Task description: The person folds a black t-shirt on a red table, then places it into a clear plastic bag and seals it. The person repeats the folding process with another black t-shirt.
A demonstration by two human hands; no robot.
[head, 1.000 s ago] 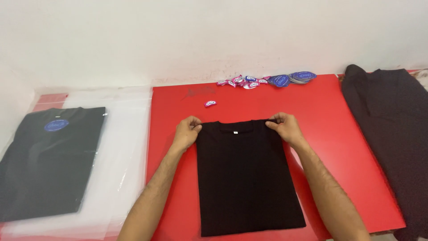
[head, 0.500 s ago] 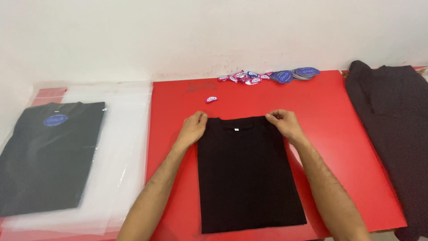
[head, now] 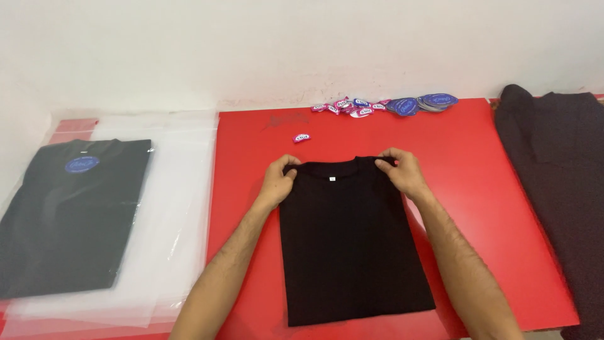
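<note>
A folded black t-shirt [head: 352, 242] lies collar-up in the middle of the red table [head: 478, 170]. My left hand [head: 279, 179] pinches its top left corner at the shoulder. My right hand [head: 402, 171] pinches the top right corner. Both forearms reach in from the bottom edge, one on each side of the shirt. A small white tag shows inside the collar.
A bagged black shirt [head: 66, 214] with a blue round label lies on a stack of clear plastic bags [head: 173, 245] at left. Dark garments [head: 560, 189] are piled at right. Small pink and blue labels [head: 384, 106] are scattered along the table's far edge, one loose label [head: 302, 137] nearer.
Both hands have stayed on the shirt's top corners; the view has shifted slightly, and the shirt looks a little straighter.
</note>
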